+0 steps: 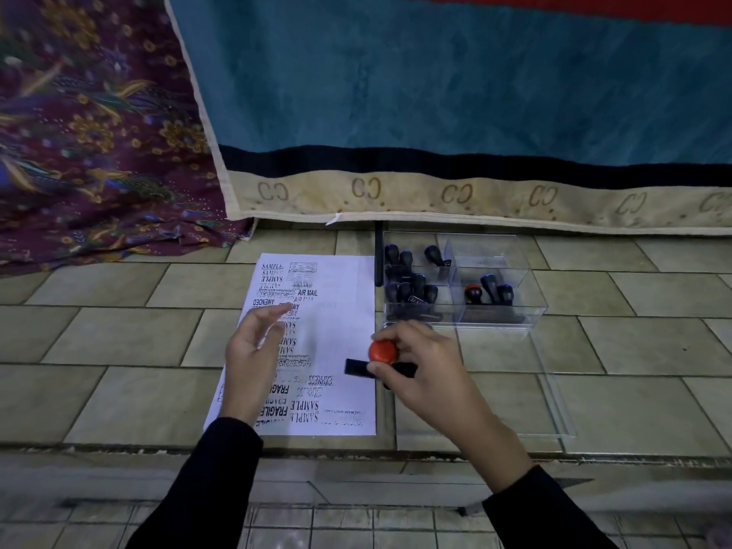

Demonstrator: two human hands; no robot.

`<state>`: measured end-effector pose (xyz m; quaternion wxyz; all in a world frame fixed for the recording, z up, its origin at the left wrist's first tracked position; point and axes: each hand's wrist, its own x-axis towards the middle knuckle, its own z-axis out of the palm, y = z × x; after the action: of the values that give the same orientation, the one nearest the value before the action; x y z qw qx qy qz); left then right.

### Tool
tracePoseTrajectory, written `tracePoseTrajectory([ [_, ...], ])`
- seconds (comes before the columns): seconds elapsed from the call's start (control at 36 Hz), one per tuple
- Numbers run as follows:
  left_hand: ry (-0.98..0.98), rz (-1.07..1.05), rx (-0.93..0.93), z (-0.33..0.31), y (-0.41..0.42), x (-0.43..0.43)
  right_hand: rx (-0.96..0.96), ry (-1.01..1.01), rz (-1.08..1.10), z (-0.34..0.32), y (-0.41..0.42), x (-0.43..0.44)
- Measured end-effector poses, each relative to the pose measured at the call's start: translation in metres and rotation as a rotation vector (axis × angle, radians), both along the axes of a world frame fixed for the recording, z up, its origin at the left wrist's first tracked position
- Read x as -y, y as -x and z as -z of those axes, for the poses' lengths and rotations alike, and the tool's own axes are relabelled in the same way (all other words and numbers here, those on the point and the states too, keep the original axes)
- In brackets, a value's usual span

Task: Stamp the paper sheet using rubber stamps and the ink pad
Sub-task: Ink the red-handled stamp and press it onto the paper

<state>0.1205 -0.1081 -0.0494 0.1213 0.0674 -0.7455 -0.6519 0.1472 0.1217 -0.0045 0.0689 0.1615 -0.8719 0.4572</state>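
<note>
On the tiled floor [119,334], the left hand [253,350] lies loose and empty over the white paper sheet [336,334]. Black prints crowd the sheet: SAMPLE, AIR MAIL, AMENDED, EXPRESS, FRAGILE. At its right edge the right hand [420,362] grips a red-knobbed stamp [382,352]. A clear box [499,315] of stamps stands just beyond.

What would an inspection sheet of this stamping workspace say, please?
Surface: tiled floor.
Job's things: paper sheet lying flat, many imprints; red-knobbed rubber stamp over its right edge; dark-handled stamps in a clear compartment box; ink pad not made out.
Clutter: clear plastic lid right of the sheet.
Hands: left hand open over the sheet; right hand grips the red-knobbed stamp.
Cables: nothing seen.
Surroundings: blue blanket and floral cloth behind.
</note>
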Motion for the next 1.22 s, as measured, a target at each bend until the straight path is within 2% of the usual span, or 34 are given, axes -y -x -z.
tracePoseTrajectory([
  [0.11,0.672,0.066,-0.029,0.014,0.002,0.024,0.004,-0.058,-0.098,0.004,-0.006,0.02],
  [0.14,0.795,0.084,-0.031,0.018,0.002,0.027,0.005,-0.056,-0.111,0.006,-0.007,0.024],
  [0.19,0.908,0.1,0.012,0.023,0.002,0.029,0.017,-0.057,-0.129,0.008,-0.008,0.029],
  [1.22,0.922,0.096,0.008,0.028,0.003,0.027,0.133,-0.098,-0.124,0.022,-0.01,0.039],
])
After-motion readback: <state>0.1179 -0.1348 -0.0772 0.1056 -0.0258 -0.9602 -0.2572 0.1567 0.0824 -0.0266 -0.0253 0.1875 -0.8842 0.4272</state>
